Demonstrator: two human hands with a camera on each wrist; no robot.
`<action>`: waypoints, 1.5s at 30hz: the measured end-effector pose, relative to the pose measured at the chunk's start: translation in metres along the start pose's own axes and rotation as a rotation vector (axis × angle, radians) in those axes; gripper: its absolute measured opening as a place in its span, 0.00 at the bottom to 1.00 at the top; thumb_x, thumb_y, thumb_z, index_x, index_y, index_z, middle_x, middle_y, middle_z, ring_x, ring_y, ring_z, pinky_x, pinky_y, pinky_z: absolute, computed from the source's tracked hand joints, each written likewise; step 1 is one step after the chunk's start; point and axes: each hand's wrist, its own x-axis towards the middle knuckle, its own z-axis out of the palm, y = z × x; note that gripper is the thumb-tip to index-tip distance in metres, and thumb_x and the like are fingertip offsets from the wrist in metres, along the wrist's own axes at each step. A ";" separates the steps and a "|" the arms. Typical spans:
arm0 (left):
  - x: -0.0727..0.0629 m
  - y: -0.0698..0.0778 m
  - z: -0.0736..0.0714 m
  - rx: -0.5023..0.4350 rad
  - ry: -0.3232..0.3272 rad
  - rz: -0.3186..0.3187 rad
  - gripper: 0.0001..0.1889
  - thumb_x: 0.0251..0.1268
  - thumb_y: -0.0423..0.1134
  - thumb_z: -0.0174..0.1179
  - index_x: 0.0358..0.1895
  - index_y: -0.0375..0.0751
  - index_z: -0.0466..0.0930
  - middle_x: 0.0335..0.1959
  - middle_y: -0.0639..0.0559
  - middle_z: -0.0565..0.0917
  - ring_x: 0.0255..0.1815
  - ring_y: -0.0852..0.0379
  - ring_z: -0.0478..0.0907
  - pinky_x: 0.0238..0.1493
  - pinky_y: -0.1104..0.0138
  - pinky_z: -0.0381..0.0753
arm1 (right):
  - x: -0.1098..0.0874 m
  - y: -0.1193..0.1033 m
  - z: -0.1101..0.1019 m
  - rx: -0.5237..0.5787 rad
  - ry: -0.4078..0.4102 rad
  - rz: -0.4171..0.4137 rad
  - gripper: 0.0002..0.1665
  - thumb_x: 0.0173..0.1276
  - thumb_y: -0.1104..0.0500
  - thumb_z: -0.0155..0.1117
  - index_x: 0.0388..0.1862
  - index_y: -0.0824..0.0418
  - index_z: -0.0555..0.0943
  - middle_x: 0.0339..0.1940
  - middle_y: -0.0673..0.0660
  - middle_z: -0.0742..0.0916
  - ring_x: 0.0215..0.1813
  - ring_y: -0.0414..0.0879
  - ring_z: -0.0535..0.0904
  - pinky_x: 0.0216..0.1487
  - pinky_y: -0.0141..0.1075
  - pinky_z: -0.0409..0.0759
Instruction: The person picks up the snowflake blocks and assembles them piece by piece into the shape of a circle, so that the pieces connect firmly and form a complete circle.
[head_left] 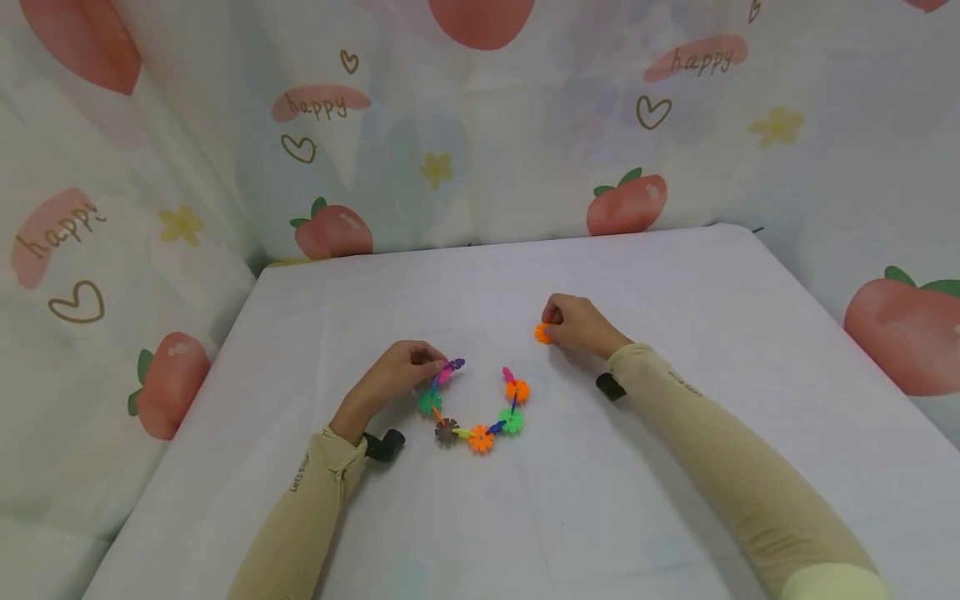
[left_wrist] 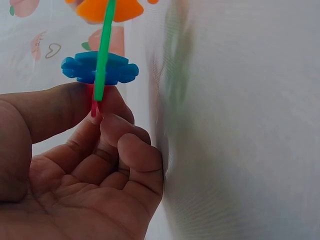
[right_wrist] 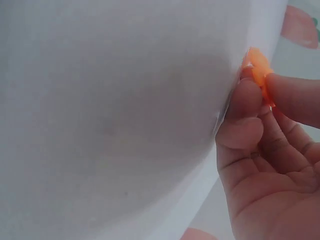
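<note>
A U-shaped chain of notched plastic snowflake discs, with an orange disc point(head_left: 482, 439) at its near bend, lies on the white cloth. My left hand point(head_left: 396, 372) pinches a pink disc point(head_left: 446, 376) near the chain's left end, where a purple disc point(head_left: 456, 364) sticks out. In the left wrist view, a blue disc point(left_wrist: 112, 67) and a green disc point(left_wrist: 103, 55) rise above the thumb and fingers. Beyond the chain's open side, my right hand point(head_left: 581, 327) holds a loose orange disc point(head_left: 542, 333) between thumb and fingers. That same orange disc point(right_wrist: 260, 70) is partly covered by fingertips.
A white cloth point(head_left: 420, 525) covers the table. Behind it and to the sides hang curtains point(head_left: 480, 150) printed with peaches, hearts and flowers. Black wrist mounts point(head_left: 386, 447) sit below each hand, close to the cloth.
</note>
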 end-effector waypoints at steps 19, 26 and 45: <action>0.003 -0.001 0.005 -0.032 0.033 -0.019 0.09 0.80 0.37 0.63 0.52 0.37 0.88 0.41 0.48 0.85 0.40 0.53 0.74 0.40 0.65 0.75 | -0.005 -0.027 0.025 0.383 -0.064 -0.028 0.09 0.74 0.66 0.69 0.50 0.68 0.87 0.37 0.58 0.89 0.39 0.50 0.82 0.40 0.35 0.80; 0.004 0.000 0.005 -0.034 0.037 -0.025 0.08 0.80 0.37 0.64 0.51 0.37 0.88 0.41 0.48 0.85 0.39 0.52 0.74 0.39 0.65 0.75 | -0.003 -0.043 0.037 0.431 -0.103 -0.020 0.08 0.72 0.65 0.70 0.48 0.66 0.88 0.37 0.56 0.90 0.40 0.50 0.83 0.41 0.37 0.79; 0.006 0.001 0.006 -0.005 0.031 0.004 0.08 0.81 0.37 0.63 0.50 0.36 0.87 0.42 0.47 0.85 0.42 0.52 0.76 0.44 0.64 0.76 | 0.001 -0.059 0.054 0.418 -0.151 -0.029 0.08 0.73 0.65 0.69 0.47 0.66 0.89 0.37 0.55 0.91 0.39 0.49 0.82 0.45 0.37 0.79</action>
